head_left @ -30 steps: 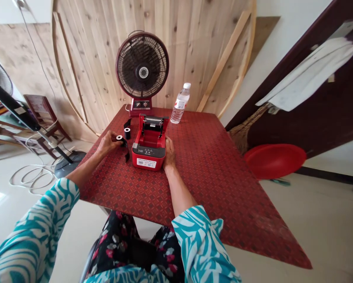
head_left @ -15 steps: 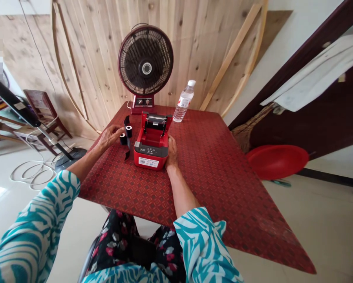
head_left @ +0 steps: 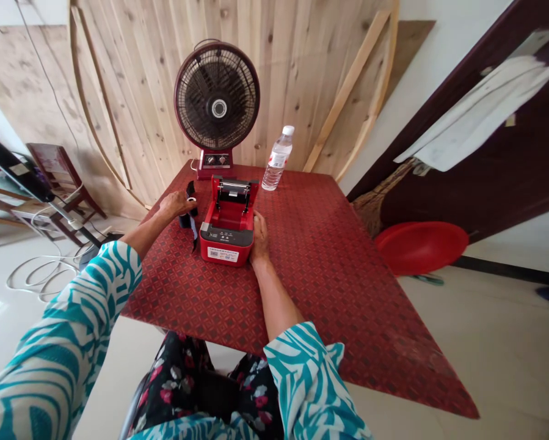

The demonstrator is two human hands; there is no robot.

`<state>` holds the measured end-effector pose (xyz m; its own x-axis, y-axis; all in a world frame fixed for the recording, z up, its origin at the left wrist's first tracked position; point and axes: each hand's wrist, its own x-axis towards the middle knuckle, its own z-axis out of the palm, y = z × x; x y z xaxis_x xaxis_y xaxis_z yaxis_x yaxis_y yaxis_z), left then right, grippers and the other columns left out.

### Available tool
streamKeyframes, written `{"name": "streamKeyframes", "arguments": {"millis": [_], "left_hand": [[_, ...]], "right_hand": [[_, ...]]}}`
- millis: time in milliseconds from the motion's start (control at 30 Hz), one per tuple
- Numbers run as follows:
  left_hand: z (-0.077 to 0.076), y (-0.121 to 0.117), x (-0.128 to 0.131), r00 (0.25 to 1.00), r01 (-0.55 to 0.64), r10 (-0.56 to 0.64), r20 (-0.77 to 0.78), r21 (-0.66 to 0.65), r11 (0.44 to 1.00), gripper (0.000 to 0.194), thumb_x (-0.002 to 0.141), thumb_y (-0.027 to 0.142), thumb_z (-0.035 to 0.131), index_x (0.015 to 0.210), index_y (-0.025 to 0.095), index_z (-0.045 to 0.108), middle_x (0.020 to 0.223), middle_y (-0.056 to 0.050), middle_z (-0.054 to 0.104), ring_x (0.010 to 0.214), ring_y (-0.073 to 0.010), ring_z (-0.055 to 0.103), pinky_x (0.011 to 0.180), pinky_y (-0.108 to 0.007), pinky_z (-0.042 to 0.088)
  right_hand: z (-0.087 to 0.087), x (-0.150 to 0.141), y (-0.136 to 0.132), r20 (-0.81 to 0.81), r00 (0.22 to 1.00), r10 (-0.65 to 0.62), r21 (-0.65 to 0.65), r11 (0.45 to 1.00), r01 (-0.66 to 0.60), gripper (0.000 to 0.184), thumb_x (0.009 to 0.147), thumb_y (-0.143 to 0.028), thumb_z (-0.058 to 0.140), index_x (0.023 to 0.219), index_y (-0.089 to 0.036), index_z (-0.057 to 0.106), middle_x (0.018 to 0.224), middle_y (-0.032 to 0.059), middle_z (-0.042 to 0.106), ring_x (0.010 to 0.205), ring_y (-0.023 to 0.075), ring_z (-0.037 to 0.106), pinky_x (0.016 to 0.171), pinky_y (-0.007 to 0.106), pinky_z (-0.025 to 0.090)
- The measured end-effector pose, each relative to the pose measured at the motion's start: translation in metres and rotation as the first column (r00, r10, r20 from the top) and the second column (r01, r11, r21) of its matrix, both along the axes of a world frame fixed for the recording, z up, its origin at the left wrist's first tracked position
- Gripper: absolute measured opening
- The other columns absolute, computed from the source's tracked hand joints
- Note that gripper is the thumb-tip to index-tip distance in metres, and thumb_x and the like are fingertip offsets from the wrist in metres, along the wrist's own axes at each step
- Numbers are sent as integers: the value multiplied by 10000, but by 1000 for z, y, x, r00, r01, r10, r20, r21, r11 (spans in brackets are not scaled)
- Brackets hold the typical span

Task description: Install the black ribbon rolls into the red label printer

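A small red label printer (head_left: 226, 244) stands on the table with its lid raised at the back and its red inside showing. My right hand (head_left: 259, 239) grips the printer's right side, its fingers partly hidden. Left of the printer, my left hand (head_left: 177, 205) has its fingers closed at a black ribbon roll (head_left: 191, 200) with a white core. Part of a second black roll (head_left: 184, 221) shows below that hand. A loose strip of black ribbon (head_left: 194, 237) trails toward me from the rolls.
A table fan (head_left: 218, 109) and a water bottle (head_left: 276, 160) stand behind the printer on the red patterned table (head_left: 338, 293). To the right are a red basin (head_left: 423, 249), a broom (head_left: 375, 198) and a white cloth (head_left: 480, 116). A wooden chair (head_left: 57, 177) is at left.
My left hand has closed in on the rolls, and its fingers now cover much of the far one. My right hand stays on the printer. The whole view has shifted slightly.
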<state>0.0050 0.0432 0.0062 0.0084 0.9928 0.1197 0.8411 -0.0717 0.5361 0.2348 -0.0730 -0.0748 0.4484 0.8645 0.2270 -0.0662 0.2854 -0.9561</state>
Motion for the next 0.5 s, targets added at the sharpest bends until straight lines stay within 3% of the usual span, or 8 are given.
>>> {"name": "streamKeyframes", "arguments": {"millis": [100, 167, 233, 300, 400, 500], "left_hand": [[10, -6, -1, 999, -41, 41, 12, -6, 999, 246, 650, 393, 706, 582, 203, 566, 557, -65, 615, 762, -291, 662, 654, -336, 460], [17, -12, -6, 977, -23, 25, 214, -13, 1000, 192, 671, 368, 661, 690, 189, 595, 595, -53, 642, 728, -261, 670, 630, -317, 468], [23, -22, -13, 849, 35, -19, 528, -20, 999, 206, 662, 321, 634, 805, 181, 583, 644, -32, 662, 696, -213, 682, 601, -277, 473], [28, -36, -20, 649, 114, -63, 758, -15, 993, 243, 647, 277, 624, 858, 185, 547, 677, -12, 665, 681, -176, 693, 591, -243, 485], [32, -62, -23, 437, 226, -96, 894, -6, 974, 253, 663, 250, 633, 886, 198, 526, 690, 11, 664, 670, -145, 703, 629, -233, 539], [30, -85, -17, 352, 299, -93, 932, -17, 954, 252, 712, 290, 661, 921, 211, 544, 725, 15, 681, 685, -134, 711, 677, -243, 580]], "right_hand": [[-1, 0, 0, -4, 1000, 7, -7, 1000, -7, 448, 911, -531, 438, 1176, -239, 650, 1314, 68, 683, 1236, 207, 591, 1136, 420, 415], [-2, 1, 0, 0, 1000, 5, -3, 1000, -5, 465, 909, -546, 436, 1180, -235, 652, 1320, 75, 680, 1244, 211, 589, 1141, 425, 409], [-4, 1, 1, -5, 1000, -2, 6, 1000, 2, 472, 908, -554, 435, 1180, -236, 653, 1316, 74, 680, 1251, 213, 586, 1147, 435, 402], [-4, 1, 2, -12, 1000, -5, 7, 1000, 5, 467, 905, -556, 440, 1174, -240, 655, 1308, 71, 685, 1243, 215, 590, 1142, 441, 404], [-4, 0, 3, -25, 1000, -6, -2, 1000, 6, 465, 900, -550, 445, 1166, -235, 660, 1283, 76, 695, 1203, 223, 608, 1110, 445, 426], [-4, -1, 3, -52, 999, -10, 1, 1000, 10, 454, 894, -537, 455, 1159, -233, 664, 1267, 66, 701, 1192, 216, 611, 1108, 438, 426]]}}
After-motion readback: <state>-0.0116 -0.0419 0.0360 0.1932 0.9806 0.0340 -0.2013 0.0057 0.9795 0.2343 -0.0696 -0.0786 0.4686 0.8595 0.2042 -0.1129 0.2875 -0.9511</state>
